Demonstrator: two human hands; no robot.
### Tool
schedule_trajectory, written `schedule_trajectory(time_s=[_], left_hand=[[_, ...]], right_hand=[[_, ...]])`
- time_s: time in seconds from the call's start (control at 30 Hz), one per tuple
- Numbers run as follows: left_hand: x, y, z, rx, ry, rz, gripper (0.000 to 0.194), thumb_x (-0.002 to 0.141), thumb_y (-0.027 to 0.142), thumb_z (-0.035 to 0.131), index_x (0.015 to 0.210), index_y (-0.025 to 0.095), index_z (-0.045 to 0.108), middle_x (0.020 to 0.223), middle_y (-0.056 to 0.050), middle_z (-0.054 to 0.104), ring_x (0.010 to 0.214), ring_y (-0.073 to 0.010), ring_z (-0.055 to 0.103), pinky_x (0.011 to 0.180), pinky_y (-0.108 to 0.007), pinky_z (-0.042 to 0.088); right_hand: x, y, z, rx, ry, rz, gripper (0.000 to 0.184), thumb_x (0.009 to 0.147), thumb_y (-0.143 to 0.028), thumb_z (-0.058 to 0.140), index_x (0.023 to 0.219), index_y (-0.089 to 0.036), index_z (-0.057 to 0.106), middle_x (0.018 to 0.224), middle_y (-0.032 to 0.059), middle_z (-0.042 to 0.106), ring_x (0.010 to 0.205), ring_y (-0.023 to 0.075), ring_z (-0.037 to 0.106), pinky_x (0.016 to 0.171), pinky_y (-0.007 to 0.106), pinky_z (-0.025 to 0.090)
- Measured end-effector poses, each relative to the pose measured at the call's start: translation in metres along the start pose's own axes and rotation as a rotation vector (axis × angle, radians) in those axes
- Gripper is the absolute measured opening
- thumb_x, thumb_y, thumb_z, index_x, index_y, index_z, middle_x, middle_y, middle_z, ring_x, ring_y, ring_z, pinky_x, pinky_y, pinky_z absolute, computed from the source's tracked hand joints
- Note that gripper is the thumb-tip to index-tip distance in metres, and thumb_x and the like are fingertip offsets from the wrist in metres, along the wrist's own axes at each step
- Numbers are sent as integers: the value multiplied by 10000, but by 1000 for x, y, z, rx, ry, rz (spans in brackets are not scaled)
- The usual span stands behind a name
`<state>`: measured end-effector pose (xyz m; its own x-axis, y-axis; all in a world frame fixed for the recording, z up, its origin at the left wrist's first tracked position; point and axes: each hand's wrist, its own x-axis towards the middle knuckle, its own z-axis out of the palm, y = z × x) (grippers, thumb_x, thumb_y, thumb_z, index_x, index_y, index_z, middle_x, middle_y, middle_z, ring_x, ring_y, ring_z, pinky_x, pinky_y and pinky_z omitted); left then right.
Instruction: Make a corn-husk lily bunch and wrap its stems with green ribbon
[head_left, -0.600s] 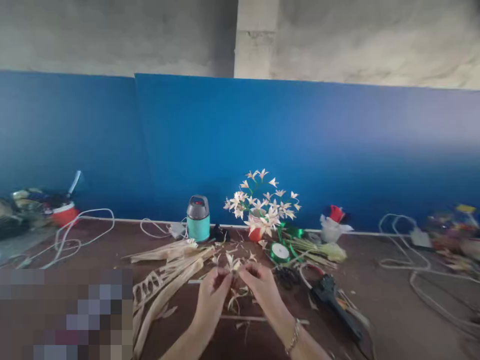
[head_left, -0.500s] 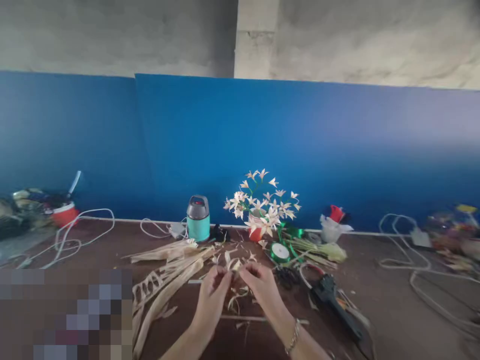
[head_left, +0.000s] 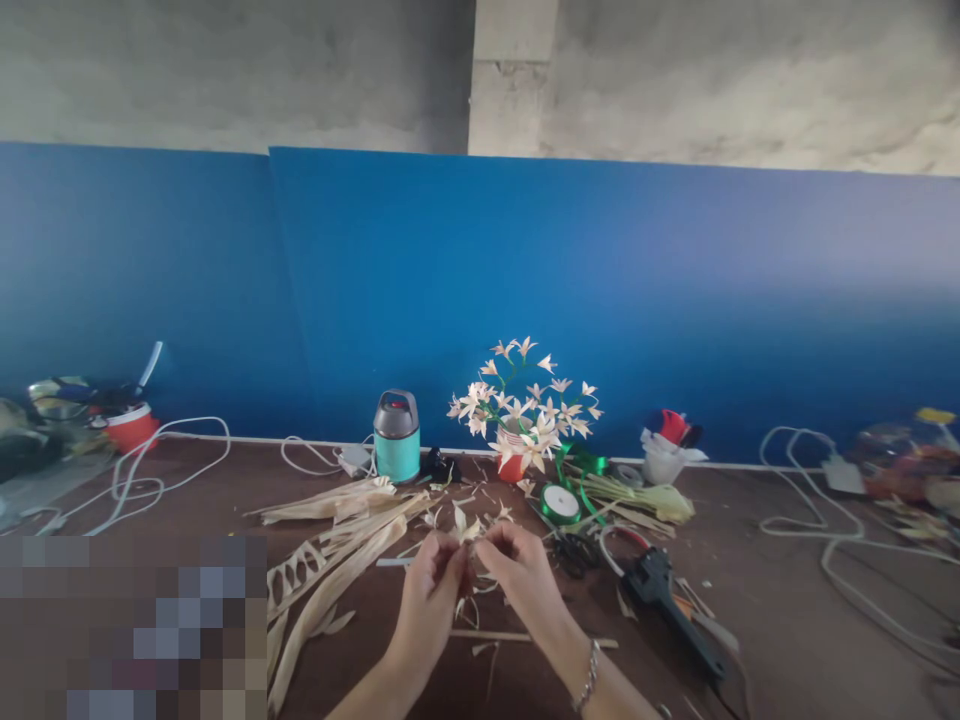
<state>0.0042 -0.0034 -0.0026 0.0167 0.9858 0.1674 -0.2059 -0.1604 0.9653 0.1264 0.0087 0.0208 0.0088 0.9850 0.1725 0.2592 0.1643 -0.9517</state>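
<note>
My left hand point(head_left: 429, 592) is closed in a pinch on a small pale husk flower point(head_left: 464, 524), whose pointed petals stand up above the fingertips. Against the flower's base, the fingers of my right hand point(head_left: 525, 578) are pinched too, nearly touching the left ones; the base itself is hidden. Other loose pale flowers point(head_left: 430, 519) lie just beyond the hands. Under my fingers are curled husk scraps point(head_left: 468, 610) and a thin stick point(head_left: 491, 635). Long dried husks point(head_left: 352, 570) spread to the left, one with a row of cut-out holes.
A black glue gun point(head_left: 671, 610) lies right of my hands, beside a green ribbon spool point(head_left: 560, 505) and black scissors point(head_left: 576, 553). Behind stand a turquoise-and-grey container point(head_left: 397, 450) and a red pot point(head_left: 512, 467) of pale flowers. White cables point(head_left: 825, 535) run at both sides.
The flower's petals now stand more upright and spread between my fingertips. My hands have shifted only slightly, staying close together.
</note>
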Motion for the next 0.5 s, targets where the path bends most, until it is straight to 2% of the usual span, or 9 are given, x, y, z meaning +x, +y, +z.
schedule_trajectory(time_s=[0.1,0.27,0.4,0.5], left_hand=[[-1,4,0,-56,15,-60,252,769,402,565,707,177,471,532,55,494,489,-81,454,483,-185,343],[1,4,-1,-144,39,-128,252,735,390,603,703,175,476,514,60,513,450,-67,451,460,-173,339],[5,-4,-2,-86,82,-154,284,687,405,635,676,168,478,473,47,536,399,-72,457,421,-177,337],[7,-9,-3,-5,89,-157,297,658,420,642,680,162,495,465,23,569,388,-94,492,395,-181,338]], right_hand=[[0,1,-1,-13,-20,-64,184,741,-260,537,586,-162,525,543,-28,481,519,107,432,478,208,348],[-4,-1,-5,-165,84,-354,152,833,-221,461,700,-180,521,663,2,508,611,132,474,553,229,386],[-6,-8,-11,-245,125,-517,133,844,-185,433,747,-196,523,753,28,504,674,149,495,579,244,406],[-6,-12,-12,-282,99,-577,109,819,-173,468,732,-198,529,821,49,503,774,176,511,682,285,438]])
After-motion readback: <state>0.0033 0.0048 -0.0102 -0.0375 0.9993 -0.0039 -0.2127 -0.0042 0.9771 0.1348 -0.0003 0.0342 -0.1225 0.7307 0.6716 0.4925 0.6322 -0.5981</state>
